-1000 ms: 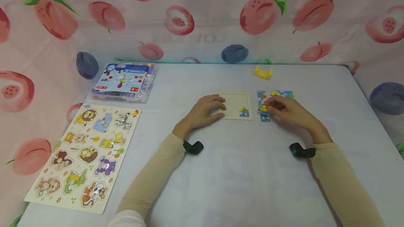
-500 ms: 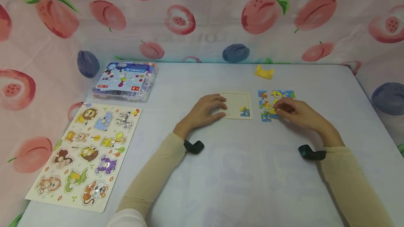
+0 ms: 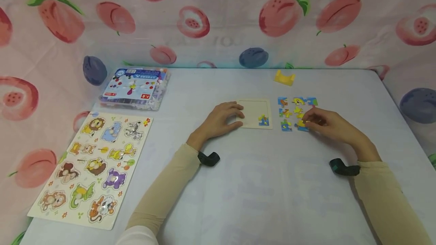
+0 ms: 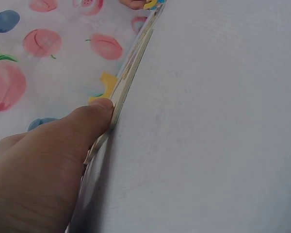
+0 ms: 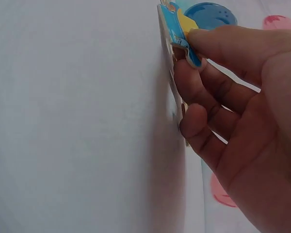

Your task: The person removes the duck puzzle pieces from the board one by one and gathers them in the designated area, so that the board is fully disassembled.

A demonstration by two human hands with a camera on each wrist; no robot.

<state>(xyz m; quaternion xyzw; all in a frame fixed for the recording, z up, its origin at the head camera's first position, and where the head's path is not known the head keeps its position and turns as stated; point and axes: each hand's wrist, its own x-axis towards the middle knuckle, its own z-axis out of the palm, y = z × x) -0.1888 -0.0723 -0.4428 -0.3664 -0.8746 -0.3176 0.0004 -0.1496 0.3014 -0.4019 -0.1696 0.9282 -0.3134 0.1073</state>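
My left hand point(image 3: 219, 120) holds the left edge of a small pale puzzle board point(image 3: 252, 114). In the left wrist view its thumb point(image 4: 99, 114) lies along the board's rim. A blue-and-yellow puzzle piece point(image 3: 263, 120) lies in the board's lower right corner. To the right of the board, my right hand point(image 3: 328, 122) pinches another blue-and-yellow puzzle piece point(image 5: 172, 24) between thumb and fingers, at the lower right of several loose pieces point(image 3: 286, 113). The hand partly hides that piece in the head view.
A yellow notched block point(image 3: 284, 78) lies behind the loose pieces. At the left are a large animal peg puzzle point(image 3: 98, 150) and a clear plastic box with a blue label point(image 3: 133, 88). A fruit-print cloth point(image 3: 218, 18) hangs behind the white table.
My right hand has moved right across the loose pieces, from the left column to the lower right, uncovering the pieces it hid. The left hand stays on the board.
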